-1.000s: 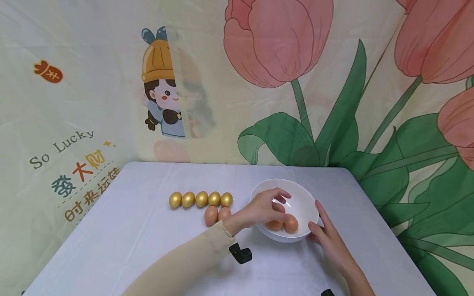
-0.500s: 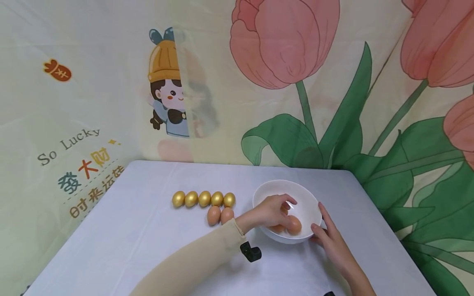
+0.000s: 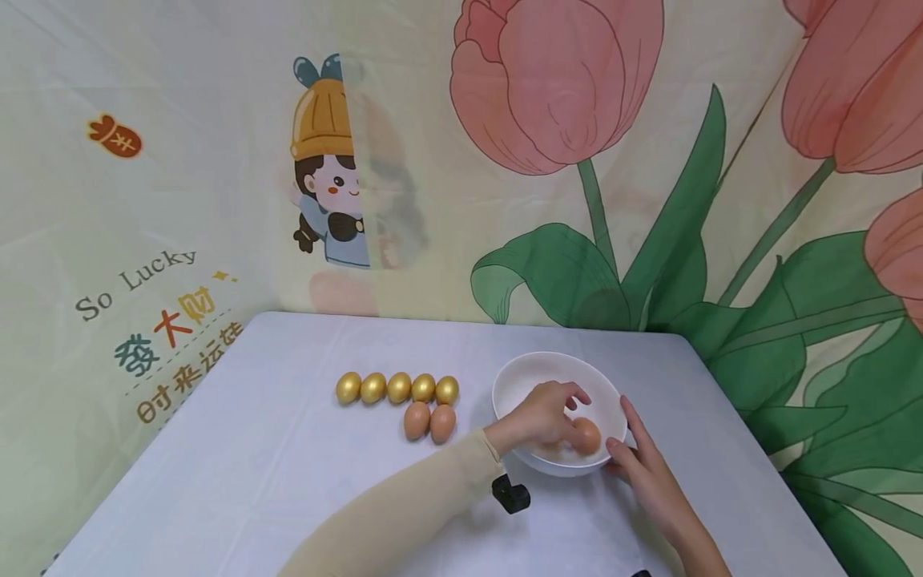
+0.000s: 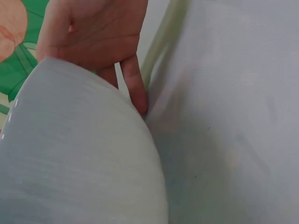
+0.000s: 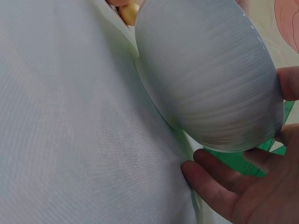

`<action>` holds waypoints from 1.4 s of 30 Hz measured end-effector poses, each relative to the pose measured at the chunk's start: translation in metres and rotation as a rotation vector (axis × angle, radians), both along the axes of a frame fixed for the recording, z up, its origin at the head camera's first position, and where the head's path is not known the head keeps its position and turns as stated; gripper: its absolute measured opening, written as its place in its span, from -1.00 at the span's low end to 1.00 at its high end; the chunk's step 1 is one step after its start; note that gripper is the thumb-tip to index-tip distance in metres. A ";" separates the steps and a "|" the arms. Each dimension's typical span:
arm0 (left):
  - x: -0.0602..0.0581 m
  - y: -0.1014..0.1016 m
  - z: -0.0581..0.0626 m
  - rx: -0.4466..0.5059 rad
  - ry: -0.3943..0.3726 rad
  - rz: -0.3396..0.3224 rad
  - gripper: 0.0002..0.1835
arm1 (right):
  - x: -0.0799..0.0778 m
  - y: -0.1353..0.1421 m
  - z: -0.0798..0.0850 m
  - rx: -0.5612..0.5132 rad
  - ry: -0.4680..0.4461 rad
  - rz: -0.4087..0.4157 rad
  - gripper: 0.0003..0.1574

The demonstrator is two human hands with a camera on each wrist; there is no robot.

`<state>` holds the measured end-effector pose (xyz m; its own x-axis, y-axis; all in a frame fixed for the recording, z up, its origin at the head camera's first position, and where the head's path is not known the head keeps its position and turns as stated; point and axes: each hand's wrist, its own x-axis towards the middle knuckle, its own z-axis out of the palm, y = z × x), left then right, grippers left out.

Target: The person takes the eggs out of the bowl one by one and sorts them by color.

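A white bowl (image 3: 519, 381) stands at the right of the table with brown eggs inside. My left hand (image 3: 542, 410) reaches into it over the near left rim, fingers loosely curved, thumb against a brown egg (image 3: 587, 437). Beneath this hand another brown egg is mostly hidden. At the bowl's right side my right hand (image 3: 642, 469) grips it, thumb at the rim and fingers spread along the outside. The right wrist view shows the bowl's outer wall (image 5: 205, 79) between the right hand's thumb and fingers. Past the bowl in the left wrist view appears the right palm (image 4: 100, 32).
Several golden eggs (image 3: 399, 388) lie in a row left of the bowl. In front of the row's right end are two brown eggs (image 3: 416, 421). A white cloth covers the table (image 3: 288, 449), and a printed backdrop (image 3: 425, 288) hangs behind it.
My left hand has moved to the right inside the bowl, and the brown egg by its thumb has shifted right too. The right hand keeps its hold. The view has shifted slightly.
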<state>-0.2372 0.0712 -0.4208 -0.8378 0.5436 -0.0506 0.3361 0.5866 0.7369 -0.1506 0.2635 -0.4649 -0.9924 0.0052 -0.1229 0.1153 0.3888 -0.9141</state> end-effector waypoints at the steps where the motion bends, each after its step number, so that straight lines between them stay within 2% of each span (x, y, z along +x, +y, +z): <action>1: 0.001 0.001 -0.001 -0.014 0.021 -0.004 -0.46 | 0.001 0.000 0.000 0.000 0.008 0.004 -0.01; 5: 0.002 0.006 -0.004 -0.080 0.114 -0.011 -0.48 | 0.003 0.001 0.000 0.005 0.039 0.018 -0.02; 9: 0.002 0.011 -0.007 -0.128 0.167 0.004 -0.50 | 0.003 0.001 0.000 0.000 0.037 0.018 -0.03; 12: 0.003 0.012 -0.009 -0.119 0.125 0.038 -0.51 | 0.003 0.000 0.000 -0.004 0.024 0.010 -0.03; 17: 0.003 0.011 -0.013 -0.060 -0.031 0.094 -0.57 | 0.003 -0.001 0.000 0.000 0.011 0.008 -0.02; 24: 0.002 0.010 -0.012 -0.135 -0.002 0.075 -0.65 | 0.003 -0.001 0.001 0.007 0.009 -0.001 -0.01; 30: 0.002 0.009 -0.013 -0.134 -0.030 0.037 -0.65 | 0.002 -0.001 0.001 0.013 -0.016 -0.011 0.00; 35: 0.003 0.009 -0.011 -0.136 -0.013 0.046 -0.66 | 0.002 -0.001 0.001 0.006 -0.010 -0.005 0.00; 38: 0.002 0.008 -0.009 -0.109 0.008 0.060 -0.64 | 0.002 0.000 0.001 -0.003 0.001 -0.004 -0.01; 42: -0.003 0.003 -0.007 0.000 0.037 0.037 -0.60 | 0.001 0.000 0.001 -0.006 0.000 -0.002 -0.01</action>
<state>-0.2400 0.0747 -0.4279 -0.8585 0.5125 -0.0192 0.3415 0.5991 0.7242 -0.1493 0.2633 -0.4643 -0.9923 0.0059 -0.1234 0.1163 0.3832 -0.9163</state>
